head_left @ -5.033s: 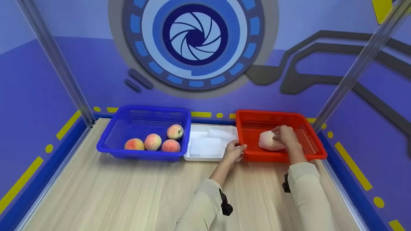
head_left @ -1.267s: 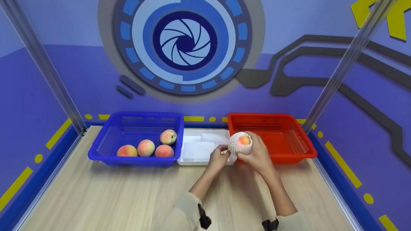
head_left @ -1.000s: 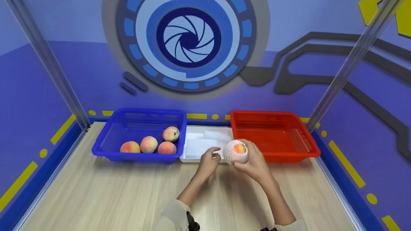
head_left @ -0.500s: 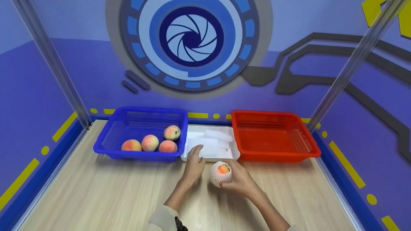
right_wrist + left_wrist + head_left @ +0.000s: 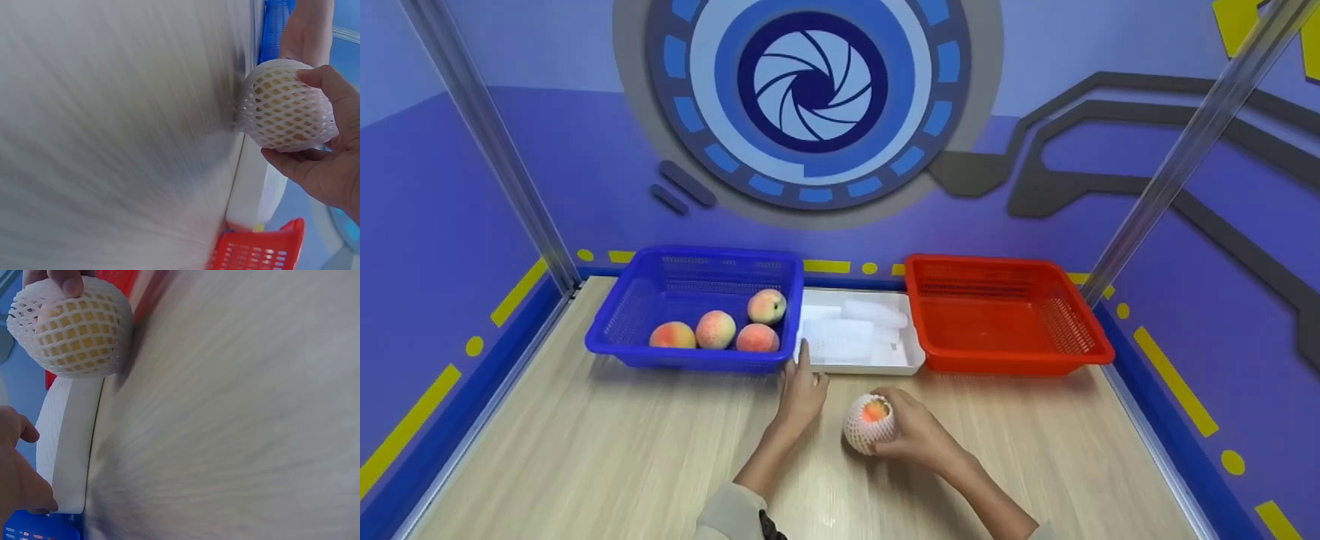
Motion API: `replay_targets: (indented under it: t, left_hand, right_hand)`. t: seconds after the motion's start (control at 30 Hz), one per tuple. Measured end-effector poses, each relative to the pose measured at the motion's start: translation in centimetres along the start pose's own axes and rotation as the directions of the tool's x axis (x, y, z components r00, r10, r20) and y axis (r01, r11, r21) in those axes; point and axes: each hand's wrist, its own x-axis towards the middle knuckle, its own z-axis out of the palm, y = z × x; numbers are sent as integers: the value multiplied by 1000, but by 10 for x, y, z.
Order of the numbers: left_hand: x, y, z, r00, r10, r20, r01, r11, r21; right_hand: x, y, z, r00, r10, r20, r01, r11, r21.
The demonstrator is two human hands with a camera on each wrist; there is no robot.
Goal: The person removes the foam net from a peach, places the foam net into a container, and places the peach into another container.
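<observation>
My right hand (image 5: pixel 919 431) grips a peach in a white foam net (image 5: pixel 870 425) over the front of the table. The peach's orange-red top shows through the net's opening in the head view. In the right wrist view, the thumb and fingers hold the netted peach (image 5: pixel 287 107) from both sides. My left hand (image 5: pixel 802 394) holds nothing, its index finger extended at the front left corner of the white tray (image 5: pixel 877 370), beside the blue basket (image 5: pixel 690 361). The left wrist view shows the left hand (image 5: pixel 19 467) apart from the netted peach (image 5: pixel 79 334).
Several bare peaches (image 5: pixel 715 330) lie in the blue basket. White foam nets (image 5: pixel 840 339) lie flat in the tray between the baskets. The red basket (image 5: pixel 1005 364) stands at the right with nothing in it. A patterned wall (image 5: pixel 840 244) rises behind.
The netted peach was taken out of the red basket by my right hand and brought left and toward me, low over the table. My left hand left the netted peach and moved left.
</observation>
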Motion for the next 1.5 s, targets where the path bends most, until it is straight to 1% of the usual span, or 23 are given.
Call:
replay_targets:
  t: [0.2, 0.3, 0.43, 0.53, 0.67, 0.77, 0.87, 0.93, 1.07, 1.2, 1.3, 1.37, 1.5]
  left_hand:
    - [1, -2, 1, 998, -54, 18, 55, 997, -49]
    - [2, -2, 1, 999, -52, 15, 53, 996, -66]
    - [3, -2, 0, 999, -41, 2, 41, 996, -79]
    - [4, -4, -4, 998, -61, 0, 61, 995, -77]
    - [10, -8, -11, 996, -91, -13, 89, 990, -108]
    - [17, -12, -14, 996, -92, -16, 88, 985, -147]
    - [24, -17, -13, 995, -103, -10, 100, 980, -173]
    - [29, -21, -10, 993, -115, -25, 109, 977, -182]
    - [38, -28, -4, 987, -152, -51, 135, 961, -239]
    - [41, -32, 1, 976, -204, -75, 174, 940, -293]
    - [40, -33, 2, 966, -244, -85, 209, 931, -299]
    - [40, -33, 3, 960, -266, -85, 230, 924, -305]
    - [40, -33, 3, 955, -286, -82, 248, 917, -312]
  right_hand:
    - [2, 2, 4, 1000, 22, 19, -22, 1000, -11]
    - [3, 2, 2, 999, 27, 32, -26, 999, -20]
    - [3, 1, 0, 999, 12, 41, -10, 999, -34]
    - [2, -1, -1, 999, 4, 51, -1, 999, -48]
    - [2, -2, -3, 998, 7, 67, -4, 999, -53]
    - [3, -1, -3, 998, 5, 65, -1, 999, -54]
    - [3, -1, -3, 998, -2, 62, 6, 998, -63]
    - [3, -2, -3, 998, -12, 59, 16, 998, -68]
    - [1, -4, -4, 998, -18, 66, 23, 997, -71]
    - [-1, -8, -5, 996, -16, 92, 22, 998, -67]
    - [0, -11, -6, 996, -6, 93, 12, 998, -63]
    - [2, -12, -7, 997, -9, 78, 14, 998, -69]
    - [5, -13, -8, 998, -47, 52, 51, 996, -79]
